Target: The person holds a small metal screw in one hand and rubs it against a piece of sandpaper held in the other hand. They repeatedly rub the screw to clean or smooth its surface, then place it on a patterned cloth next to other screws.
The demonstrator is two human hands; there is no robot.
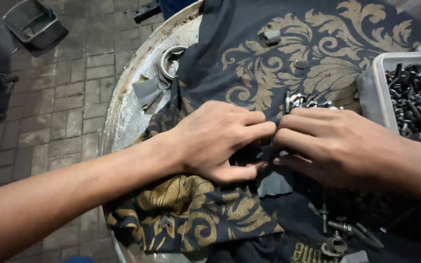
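Meeting knuckle to knuckle, both hands (269, 141) crowd the cloth (278, 53) beside the tray (381, 92).

one head-worn view, looking steeply down from close above the fingers (261, 130), dark patterned cloth (288, 58) beyond them, paving left.

Fingers (257, 127) of both hands curl together at centre frame, hiding whatever sits between them. The grey tray (379, 92) of bolts runs off the right edge. Bottom right, dark bolts (339, 226) blur into shadow. The black-and-gold cloth (288, 58) is cut off at the top.
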